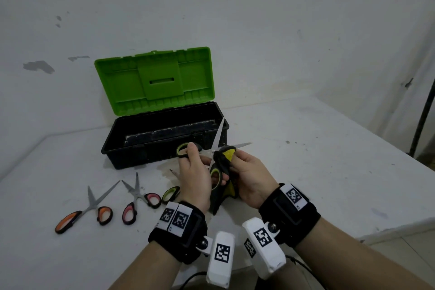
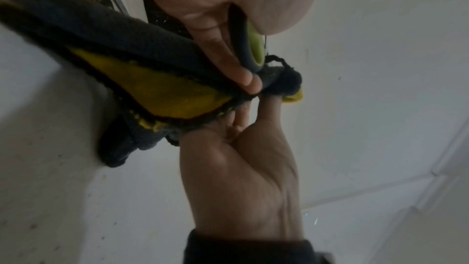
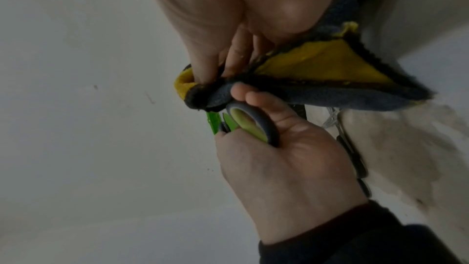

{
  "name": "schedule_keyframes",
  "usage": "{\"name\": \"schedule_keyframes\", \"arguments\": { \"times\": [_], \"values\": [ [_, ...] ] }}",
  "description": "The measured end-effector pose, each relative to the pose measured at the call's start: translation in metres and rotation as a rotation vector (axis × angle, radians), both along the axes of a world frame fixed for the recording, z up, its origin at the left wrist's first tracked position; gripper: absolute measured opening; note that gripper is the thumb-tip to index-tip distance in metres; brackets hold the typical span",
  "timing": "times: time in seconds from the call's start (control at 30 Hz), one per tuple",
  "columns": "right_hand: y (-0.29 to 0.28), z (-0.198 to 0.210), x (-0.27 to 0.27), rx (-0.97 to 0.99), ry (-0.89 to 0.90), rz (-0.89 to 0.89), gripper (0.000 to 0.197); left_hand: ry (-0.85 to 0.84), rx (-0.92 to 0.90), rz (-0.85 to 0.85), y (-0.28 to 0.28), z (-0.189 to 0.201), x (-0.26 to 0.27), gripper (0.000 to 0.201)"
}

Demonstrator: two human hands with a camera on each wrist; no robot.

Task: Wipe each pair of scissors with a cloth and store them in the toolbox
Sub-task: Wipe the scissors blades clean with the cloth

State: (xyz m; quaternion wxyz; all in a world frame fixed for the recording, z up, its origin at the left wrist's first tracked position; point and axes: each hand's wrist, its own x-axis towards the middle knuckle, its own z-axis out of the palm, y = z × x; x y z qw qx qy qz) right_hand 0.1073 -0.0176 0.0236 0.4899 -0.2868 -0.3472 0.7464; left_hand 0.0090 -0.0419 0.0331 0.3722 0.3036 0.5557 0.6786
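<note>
My left hand [image 1: 195, 172] grips green-handled scissors [image 1: 217, 135] by their handle loops, the blades spread wide just in front of the toolbox [image 1: 164, 134]. One blade points up over the box, the other points right. My right hand [image 1: 249, 172] pinches a grey and yellow cloth [image 1: 226, 155] around the right-pointing blade near the pivot. In the left wrist view a fingertip [image 2: 250, 79] presses the handle loop [image 2: 253, 47] against the cloth [image 2: 127, 51]. The right wrist view shows the cloth [image 3: 317, 67] folded above the loop [image 3: 253, 123].
The black toolbox stands open with its green lid [image 1: 153, 77] upright against the wall. On the white table to my left lie orange-handled scissors [image 1: 87, 207], pink-handled scissors [image 1: 138, 198] and another green-handled pair [image 1: 170, 193], partly hidden behind my left hand.
</note>
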Motion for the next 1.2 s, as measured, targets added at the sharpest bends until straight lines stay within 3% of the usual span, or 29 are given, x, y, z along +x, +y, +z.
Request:
{"name": "schedule_keyframes", "arguments": {
  "times": [0.13, 0.3, 0.57, 0.8, 1.0, 1.2],
  "values": [
    [0.001, 0.003, -0.001, -0.007, -0.059, -0.031, 0.016, 0.035, 0.018, -0.01, -0.001, -0.003, 0.001, 0.031],
    [0.005, 0.005, -0.003, -0.023, -0.106, -0.048, 0.013, 0.031, 0.008, 0.006, 0.002, -0.009, -0.002, 0.034],
    [0.005, 0.007, -0.007, -0.05, -0.004, -0.096, 0.011, 0.037, 0.052, 0.044, 0.009, -0.005, -0.001, 0.033],
    [0.001, 0.015, 0.001, -0.004, 0.014, 0.093, 0.026, -0.024, 0.061, 0.077, 0.011, -0.002, -0.005, 0.037],
    [-0.001, 0.01, -0.005, 0.059, -0.038, -0.014, 0.014, 0.025, 0.072, 0.052, 0.007, -0.002, -0.002, 0.034],
    [-0.003, 0.011, -0.007, 0.069, -0.068, -0.061, 0.014, 0.05, 0.071, 0.037, 0.006, -0.001, -0.001, 0.035]
  ]
}}
